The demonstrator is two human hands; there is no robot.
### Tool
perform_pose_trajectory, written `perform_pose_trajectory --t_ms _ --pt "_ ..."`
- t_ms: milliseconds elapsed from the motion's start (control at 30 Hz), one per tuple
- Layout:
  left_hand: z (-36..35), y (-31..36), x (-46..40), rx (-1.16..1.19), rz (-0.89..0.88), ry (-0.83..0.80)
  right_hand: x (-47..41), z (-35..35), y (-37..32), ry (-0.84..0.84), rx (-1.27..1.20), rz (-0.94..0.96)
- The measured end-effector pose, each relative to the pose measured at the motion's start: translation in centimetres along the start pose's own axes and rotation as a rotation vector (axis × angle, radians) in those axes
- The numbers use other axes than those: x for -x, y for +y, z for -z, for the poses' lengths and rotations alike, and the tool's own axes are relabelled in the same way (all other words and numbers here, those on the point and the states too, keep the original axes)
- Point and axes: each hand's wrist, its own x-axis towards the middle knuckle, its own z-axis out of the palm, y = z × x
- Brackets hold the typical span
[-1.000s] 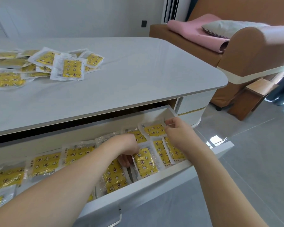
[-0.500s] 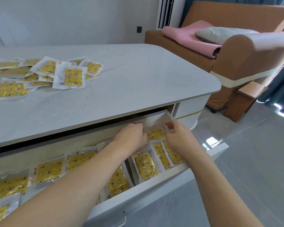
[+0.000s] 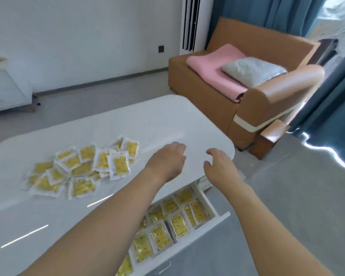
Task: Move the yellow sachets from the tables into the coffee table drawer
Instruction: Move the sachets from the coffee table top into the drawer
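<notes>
A heap of several yellow sachets [image 3: 82, 169] in clear wrappers lies on the left half of the white coffee table [image 3: 151, 120]. Below the table's near edge the drawer [image 3: 217, 221] stands pulled out, lined with several more yellow sachets [image 3: 178, 219] lying flat. My left hand [image 3: 167, 162] hovers over the table top, just right of the heap, fingers curled and apart, holding nothing. My right hand [image 3: 219, 166] is raised beside it near the table's right corner, also empty with fingers spread.
An orange sofa [image 3: 267, 92] with a pink blanket [image 3: 217, 70] and a grey cushion [image 3: 253, 70] stands to the right. A small wooden stool [image 3: 271, 138] sits by it. A white cabinet [image 3: 6, 90] is at the far left. Blue curtains hang at the right.
Both hands have left the drawer and risen above the table top, empty. The view has lifted, so the table top and room now fill the frame.
</notes>
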Motion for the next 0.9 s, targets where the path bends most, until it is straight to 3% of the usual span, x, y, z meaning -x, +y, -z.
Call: perform_pose_trajectory --t_ms 200,367,600,900 --pt "26.0 3.7 1.6 -0.024 -0.026 0.179 5.3 20.5 -15.9 0.093 0.037 0.045" --pt "39.0 5.3 5.9 -0.015 -0.044 0.263 9.4 28.5 -25.7 0.151 0.077 0.102" --pt "45.9 0.4 11.4 -0.039 0.015 0.373 11.4 27.7 -32.8 0.137 0.046 0.164" --pt "53.8 -15.7 22.3 -0.046 0.113 0.461 14.8 19.5 -49.3 0.13 0.036 0.258"
